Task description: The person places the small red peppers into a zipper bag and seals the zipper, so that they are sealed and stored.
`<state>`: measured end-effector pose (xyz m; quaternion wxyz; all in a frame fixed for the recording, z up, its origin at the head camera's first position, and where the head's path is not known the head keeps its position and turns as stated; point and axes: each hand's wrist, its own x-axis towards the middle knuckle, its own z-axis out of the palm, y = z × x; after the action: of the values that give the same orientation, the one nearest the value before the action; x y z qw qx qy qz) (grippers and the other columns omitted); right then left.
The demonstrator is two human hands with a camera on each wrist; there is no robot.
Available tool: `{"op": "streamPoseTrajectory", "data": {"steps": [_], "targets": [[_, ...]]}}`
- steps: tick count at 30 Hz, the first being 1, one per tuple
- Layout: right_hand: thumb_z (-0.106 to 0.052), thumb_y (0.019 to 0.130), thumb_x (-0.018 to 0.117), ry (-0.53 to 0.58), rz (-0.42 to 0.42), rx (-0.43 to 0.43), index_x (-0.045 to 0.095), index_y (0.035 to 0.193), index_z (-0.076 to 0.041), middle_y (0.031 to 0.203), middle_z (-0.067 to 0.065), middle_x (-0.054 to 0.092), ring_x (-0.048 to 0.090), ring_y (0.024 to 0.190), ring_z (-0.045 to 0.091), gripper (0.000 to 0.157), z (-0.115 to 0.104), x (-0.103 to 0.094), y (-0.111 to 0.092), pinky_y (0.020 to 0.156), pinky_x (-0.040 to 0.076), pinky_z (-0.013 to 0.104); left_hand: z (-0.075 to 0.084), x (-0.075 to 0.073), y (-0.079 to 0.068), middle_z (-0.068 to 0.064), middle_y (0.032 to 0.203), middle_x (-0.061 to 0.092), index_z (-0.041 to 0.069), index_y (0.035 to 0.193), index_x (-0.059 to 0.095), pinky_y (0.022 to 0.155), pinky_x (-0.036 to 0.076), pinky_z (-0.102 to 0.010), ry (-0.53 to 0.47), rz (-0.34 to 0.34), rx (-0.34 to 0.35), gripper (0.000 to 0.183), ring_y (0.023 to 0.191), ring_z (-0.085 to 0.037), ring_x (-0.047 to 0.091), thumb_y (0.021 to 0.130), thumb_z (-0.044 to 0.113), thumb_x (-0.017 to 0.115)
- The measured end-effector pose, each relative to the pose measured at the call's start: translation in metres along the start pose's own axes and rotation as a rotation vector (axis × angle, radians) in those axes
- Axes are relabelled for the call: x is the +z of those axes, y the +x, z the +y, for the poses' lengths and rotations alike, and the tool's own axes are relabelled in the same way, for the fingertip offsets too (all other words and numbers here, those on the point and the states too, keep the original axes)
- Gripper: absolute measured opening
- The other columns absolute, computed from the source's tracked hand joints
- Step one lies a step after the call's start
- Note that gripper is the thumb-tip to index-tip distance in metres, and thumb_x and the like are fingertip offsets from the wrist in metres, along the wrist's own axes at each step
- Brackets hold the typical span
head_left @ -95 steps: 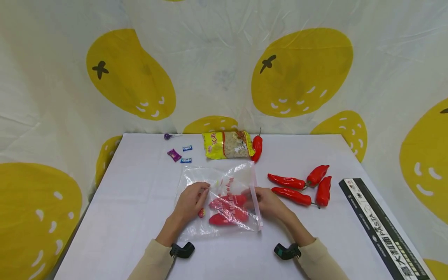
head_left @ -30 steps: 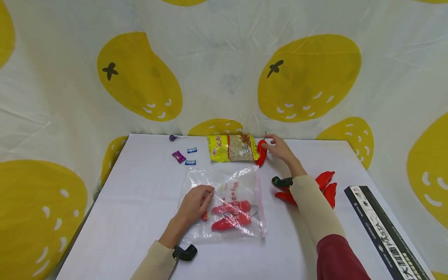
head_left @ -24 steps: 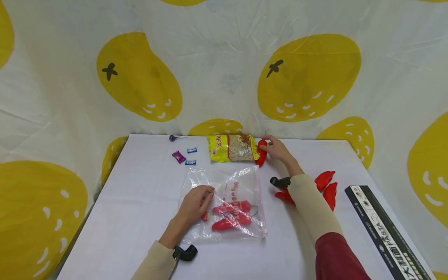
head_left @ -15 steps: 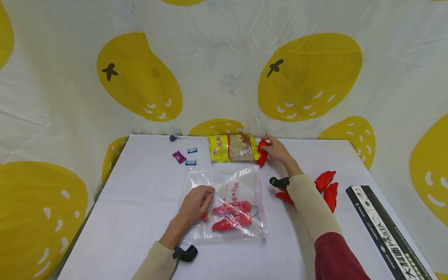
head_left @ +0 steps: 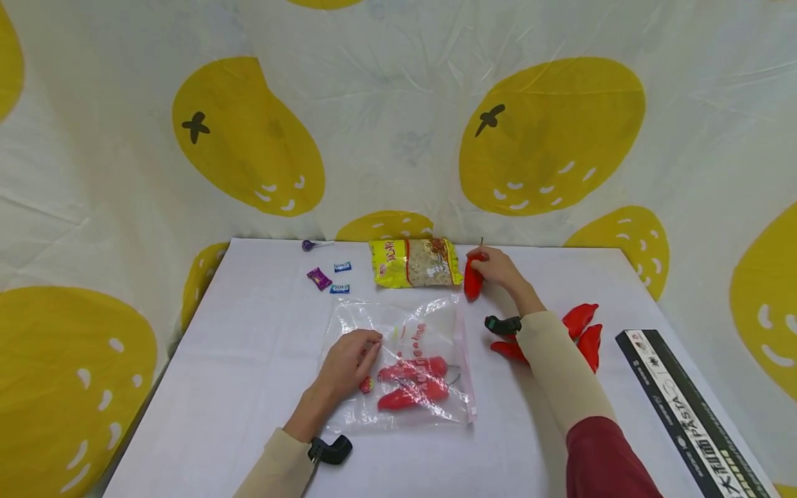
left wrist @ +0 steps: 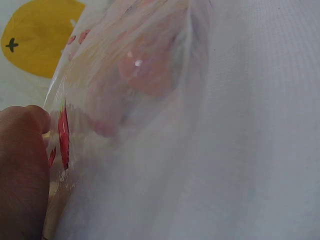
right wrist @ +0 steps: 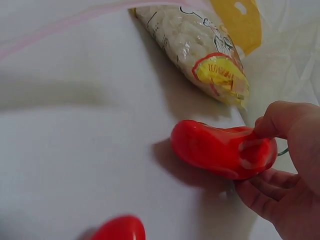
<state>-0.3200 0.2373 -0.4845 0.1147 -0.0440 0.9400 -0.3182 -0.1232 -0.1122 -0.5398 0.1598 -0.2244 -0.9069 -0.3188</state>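
Note:
My right hand [head_left: 498,268] pinches a glossy red chili pepper [head_left: 473,278] between thumb and fingers, stem end up, near the back of the table. In the right wrist view, the thumb lies over the pepper [right wrist: 220,149] and the fingers below it. Toward the front, my left hand [head_left: 349,362] grips the film of a clear zip bag [head_left: 436,315]; in the left wrist view, the bag film [left wrist: 110,165] rises to the fingertips. Inside the bag are two red peppers [head_left: 414,395] and a small red piece [head_left: 366,385] beside the thumb. The fingertips are partly hidden.
A yellow noodle packet [head_left: 414,264] lies left of the held pepper. Further left are a purple candy [head_left: 319,279], two blue-wrapped candies [head_left: 341,267] and a lollipop [head_left: 308,245]. More peppers [head_left: 579,320] lie under the right forearm. A black pasta box [head_left: 679,408] lines the right side.
My right hand has left the bag's mouth, reached the pepper beside the noodle packet and drawn it slightly right, away from the packet. The left hand has stayed at the bag.

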Motion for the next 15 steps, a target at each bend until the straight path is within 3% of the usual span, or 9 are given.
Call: {"op": "streamPoseTrajectory", "data": {"steps": [8, 15], "targets": [[-0.026, 0.094, 0.05, 0.011, -0.023, 0.041, 0.05, 0.132, -0.015, 0.124, 0.016, 0.052, 0.051, 0.103, 0.03, 0.04, 0.018, -0.012, -0.028, 0.086, 0.052, 0.039, 0.001, 0.001, 0.003, 0.006, 0.105, 0.065, 0.019, 0.111, 0.059, 0.086, 0.054, -0.028, 0.005, 0.002, 0.03, 0.021, 0.096, -0.008, 0.06, 0.09, 0.024, 0.061], [-0.031, 0.093, 0.053, 0.033, -0.031, 0.069, 0.041, 0.14, -0.017, 0.128, 0.019, 0.049, 0.053, 0.106, 0.032, 0.05, 0.035, -0.02, -0.052, 0.085, 0.054, 0.04, 0.002, 0.0, 0.001, 0.007, 0.107, 0.065, 0.021, 0.112, 0.058, 0.089, 0.053, -0.03, 0.011, -0.019, -0.007, 0.022, 0.101, -0.009, 0.061, 0.091, 0.027, 0.06]]}}
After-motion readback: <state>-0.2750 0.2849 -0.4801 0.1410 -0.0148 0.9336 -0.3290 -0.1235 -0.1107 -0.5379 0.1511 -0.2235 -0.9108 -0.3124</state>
